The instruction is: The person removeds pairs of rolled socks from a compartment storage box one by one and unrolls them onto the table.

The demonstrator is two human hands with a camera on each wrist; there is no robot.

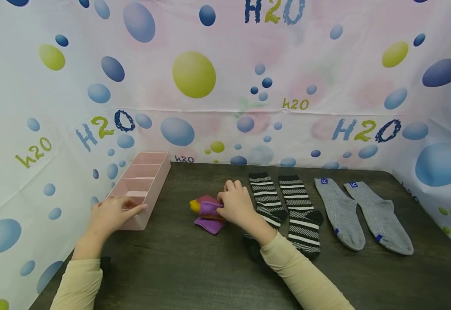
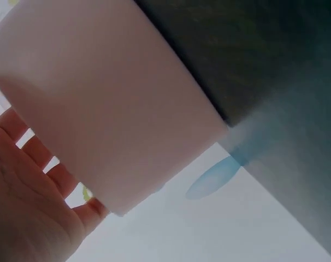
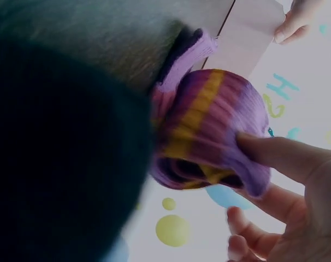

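Note:
Between the thumb and fingers of my right hand [image 1: 238, 204] is a folded purple sock bundle [image 1: 209, 209], striped yellow and maroon. Another purple sock part [image 1: 211, 225] lies beneath it on the table. The right wrist view shows the thumb pressing the bundle [image 3: 212, 120] from one side, its rolled opening facing down. My left hand [image 1: 111, 217] rests over the near rim of a pink divided box [image 1: 157, 189], thumb reaching toward the right wall. In the left wrist view its fingertips pass behind the edge of the box wall [image 2: 100, 103].
To the right of my right hand lie two black-and-white striped socks [image 1: 299, 206], one partly under my forearm. Two grey socks [image 1: 380, 219] lie further right on the dark table [image 1: 194, 275]. A printed curtain [image 1: 225, 107] rises behind the table and along its sides.

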